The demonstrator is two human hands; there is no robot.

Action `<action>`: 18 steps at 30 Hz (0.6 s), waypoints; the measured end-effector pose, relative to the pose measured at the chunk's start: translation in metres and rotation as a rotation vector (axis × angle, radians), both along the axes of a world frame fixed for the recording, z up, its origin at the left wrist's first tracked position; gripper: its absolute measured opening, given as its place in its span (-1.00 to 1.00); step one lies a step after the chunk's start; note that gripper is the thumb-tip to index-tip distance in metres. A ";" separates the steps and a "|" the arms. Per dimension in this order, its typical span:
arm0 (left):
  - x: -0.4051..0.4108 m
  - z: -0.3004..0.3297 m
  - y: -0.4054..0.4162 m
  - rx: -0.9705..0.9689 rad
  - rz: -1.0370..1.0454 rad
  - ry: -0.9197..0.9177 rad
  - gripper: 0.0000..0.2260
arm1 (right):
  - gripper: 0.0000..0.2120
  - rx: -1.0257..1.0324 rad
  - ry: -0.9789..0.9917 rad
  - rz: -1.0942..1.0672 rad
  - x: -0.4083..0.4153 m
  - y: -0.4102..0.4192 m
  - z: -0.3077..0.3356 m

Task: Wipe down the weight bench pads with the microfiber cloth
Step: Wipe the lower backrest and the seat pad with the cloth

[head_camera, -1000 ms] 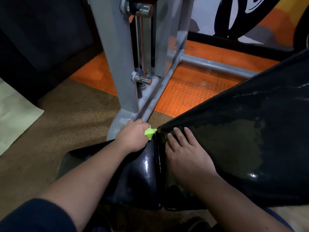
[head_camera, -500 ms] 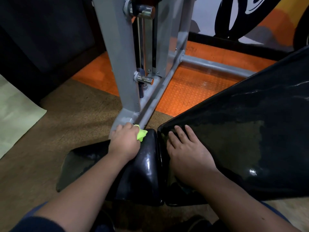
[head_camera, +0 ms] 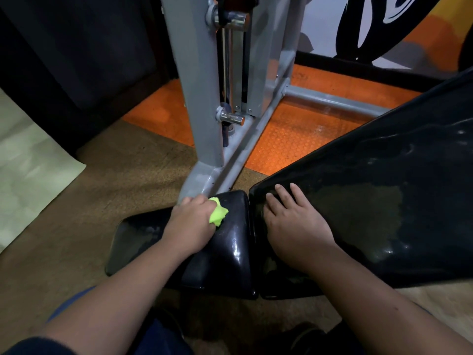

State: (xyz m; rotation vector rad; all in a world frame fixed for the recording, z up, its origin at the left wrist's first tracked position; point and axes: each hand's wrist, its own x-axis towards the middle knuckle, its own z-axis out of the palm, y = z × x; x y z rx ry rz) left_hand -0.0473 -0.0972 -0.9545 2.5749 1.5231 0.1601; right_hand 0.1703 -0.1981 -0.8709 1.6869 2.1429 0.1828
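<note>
**No Legible Text in View**

No words, numbers, brand marks or labels can be read anywhere. The black-and-white graphic on the orange wall (head_camera: 384,34) at upper right shows only curved shapes, too cropped to form any letter.

**Materials and Surface Finish**

The seat pad (head_camera: 230,242) is covered in black vinyl-like upholstery, smooth and glossy, with bright highlights along its edge. The back pad (head_camera: 384,190) has the same black glossy covering; part of it shows dull, smeared patches beside shinier areas. The cloth (head_camera: 218,214) is a soft, matt, lime-green fabric, bunched and creased. The frame (head_camera: 202,103) is metal with a smooth grey painted coat, slightly satin. Its pins (head_camera: 234,119) are bare polished metal, mirror-bright. The orange mat (head_camera: 289,142) looks like rubber, with a raised dot texture. The brown floor covering (head_camera: 122,175) is rough, matt and fibrous.
</note>
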 end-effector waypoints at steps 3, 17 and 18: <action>0.014 0.008 -0.006 -0.003 0.124 0.000 -0.79 | -0.43 -0.011 -0.015 -0.007 -0.001 0.001 0.001; -0.002 0.006 -0.041 -0.048 -0.116 0.034 -0.70 | -0.44 -0.007 -0.035 -0.004 -0.003 -0.001 0.001; -0.002 0.008 -0.037 -0.059 -0.073 0.027 -0.70 | -0.44 -0.004 -0.035 -0.005 -0.003 -0.001 0.001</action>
